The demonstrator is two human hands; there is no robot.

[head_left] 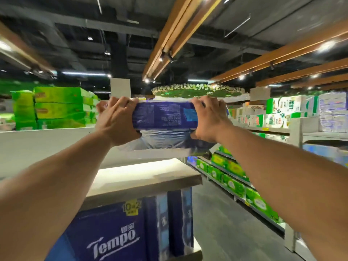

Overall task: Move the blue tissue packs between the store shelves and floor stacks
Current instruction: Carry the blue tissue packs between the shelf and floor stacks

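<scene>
I hold a blue tissue pack (pixel 163 115) up at arm's length, level with the white top shelf (pixel 47 140). My left hand (pixel 114 121) grips its left end and my right hand (pixel 209 119) grips its right end, fingers curled over the top edge. The pack's printed underside faces me, and its pale wrapped bottom sags just above the shelf's front lip. Lower down, more blue tissue packs (pixel 116 234) marked Tempo stand side by side under a lit wooden shelf board (pixel 146 178).
Green tissue boxes (pixel 54 108) are stacked on the top shelf at the left. Across the aisle on the right, shelves (pixel 237 178) carry green packs and white-and-green packs (pixel 278 113). Grey aisle floor (pixel 222 223) runs between the two units.
</scene>
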